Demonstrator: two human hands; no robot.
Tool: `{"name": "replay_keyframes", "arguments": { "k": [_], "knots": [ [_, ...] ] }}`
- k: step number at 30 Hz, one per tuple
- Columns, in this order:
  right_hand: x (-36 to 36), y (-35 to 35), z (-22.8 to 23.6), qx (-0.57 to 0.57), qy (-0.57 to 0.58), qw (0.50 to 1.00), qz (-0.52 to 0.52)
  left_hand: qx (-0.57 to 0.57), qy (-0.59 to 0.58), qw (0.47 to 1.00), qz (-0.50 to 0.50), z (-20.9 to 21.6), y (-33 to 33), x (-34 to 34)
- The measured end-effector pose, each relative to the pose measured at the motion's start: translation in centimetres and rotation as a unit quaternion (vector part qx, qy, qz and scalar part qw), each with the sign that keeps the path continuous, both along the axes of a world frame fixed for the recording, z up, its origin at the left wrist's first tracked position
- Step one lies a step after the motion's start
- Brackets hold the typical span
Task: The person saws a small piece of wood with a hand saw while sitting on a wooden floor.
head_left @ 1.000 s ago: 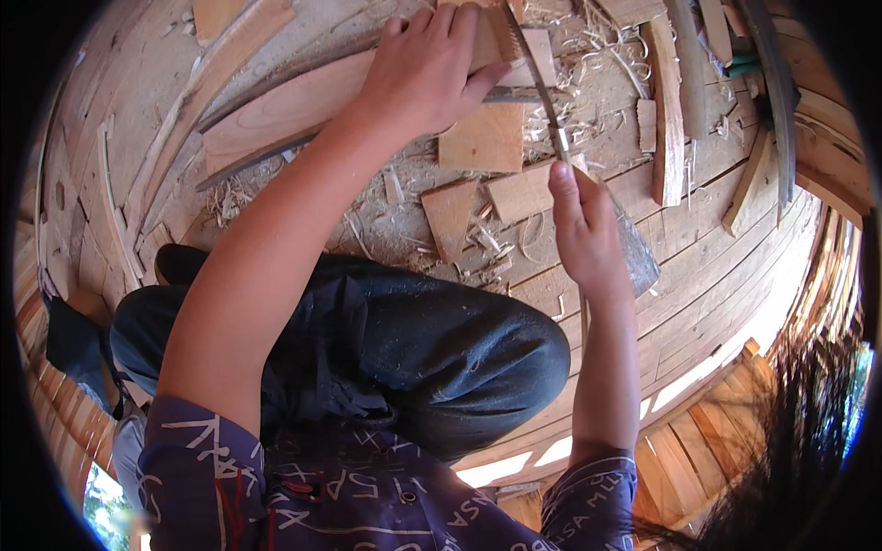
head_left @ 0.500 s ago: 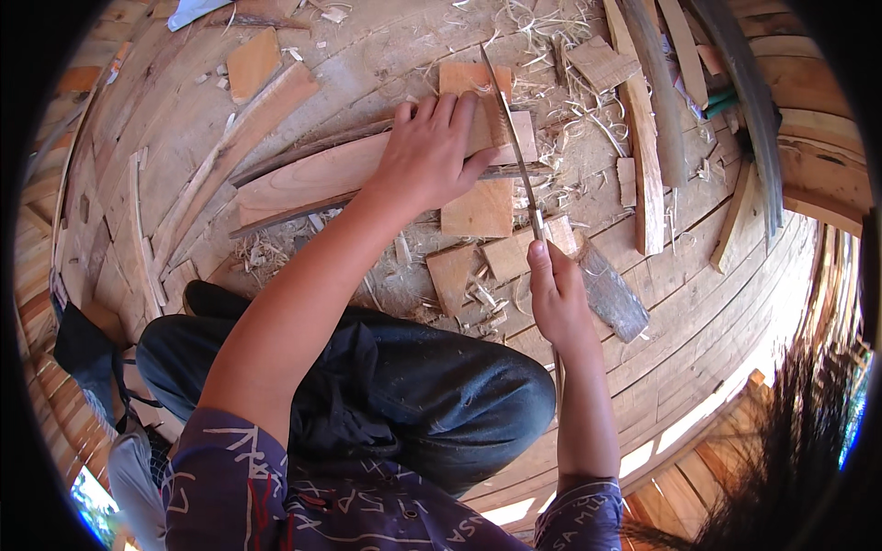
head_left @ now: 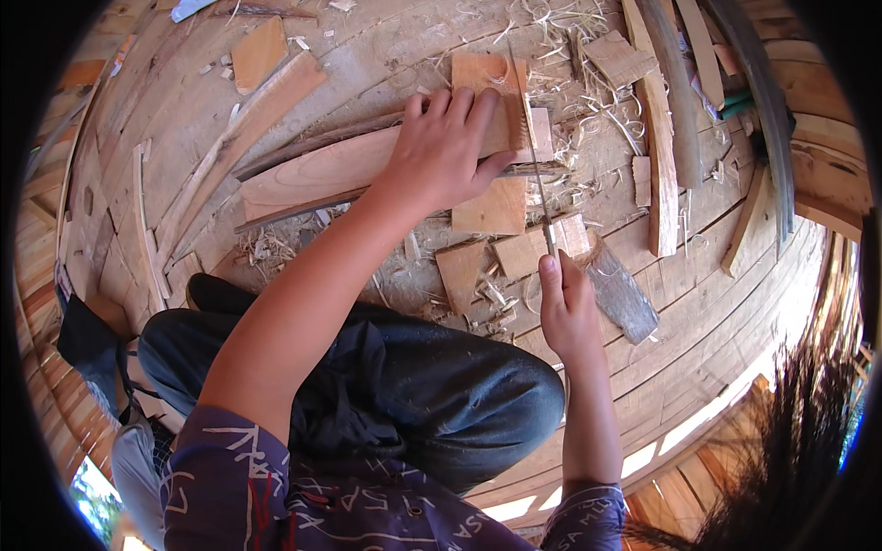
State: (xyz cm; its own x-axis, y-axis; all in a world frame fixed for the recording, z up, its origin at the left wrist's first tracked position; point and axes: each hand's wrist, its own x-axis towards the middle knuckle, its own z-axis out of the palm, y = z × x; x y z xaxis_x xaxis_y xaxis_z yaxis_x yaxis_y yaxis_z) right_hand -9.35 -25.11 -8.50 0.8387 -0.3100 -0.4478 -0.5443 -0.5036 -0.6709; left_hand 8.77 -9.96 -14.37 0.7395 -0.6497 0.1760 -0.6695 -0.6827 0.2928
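My left hand (head_left: 441, 151) presses down on a small brown piece of wood (head_left: 501, 124), its fingers over the far side and its thumb along the near side. That piece lies across a pale plank (head_left: 312, 174), and a flat orange-brown board (head_left: 491, 207) shows on the near and far sides of the plank. In my right hand (head_left: 571, 303) is the handle of a long, thin-bladed knife (head_left: 537, 179). Its blade points away from me and runs close along the right edge of the brown piece; whether it touches cannot be made out.
Wood shavings (head_left: 588, 101) litter the plank floor. Small offcuts (head_left: 464, 275) and a grey, bark-faced piece (head_left: 620, 289) lie nearer my knees. Long wooden strips (head_left: 657, 156) rest at the right, and another long piece (head_left: 243, 138) at the left.
My right hand and the knife have shifted slightly right, as has most of the scene. The blade is tilted more edge-on. My left hand keeps its hold on the brown piece.
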Motion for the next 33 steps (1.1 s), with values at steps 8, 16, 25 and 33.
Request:
{"name": "replay_keyframes", "arguments": {
  "k": [8, 16, 25, 33],
  "knots": [
    [3.4, -0.3, -0.7, -0.009, -0.013, 1.0, -0.004, -0.033, 0.04, 0.999, 0.017, -0.1, -0.6, 0.7],
    [5.5, -0.2, -1.2, 0.004, -0.021, 1.0, -0.002, -0.041, -0.007, 0.999, 0.022, -0.9, -0.2, 0.8],
    [6.9, -0.3, -1.5, -0.003, -0.012, 1.0, -0.01, -0.01, 0.048, 0.999, 0.021, 0.2, -0.4, 0.6],
    [0.6, -0.2, 0.0, -0.008, 0.006, 1.0, -0.027, -0.003, 0.065, 0.998, 0.025, -0.2, -0.4, 0.8]
  ]
}}
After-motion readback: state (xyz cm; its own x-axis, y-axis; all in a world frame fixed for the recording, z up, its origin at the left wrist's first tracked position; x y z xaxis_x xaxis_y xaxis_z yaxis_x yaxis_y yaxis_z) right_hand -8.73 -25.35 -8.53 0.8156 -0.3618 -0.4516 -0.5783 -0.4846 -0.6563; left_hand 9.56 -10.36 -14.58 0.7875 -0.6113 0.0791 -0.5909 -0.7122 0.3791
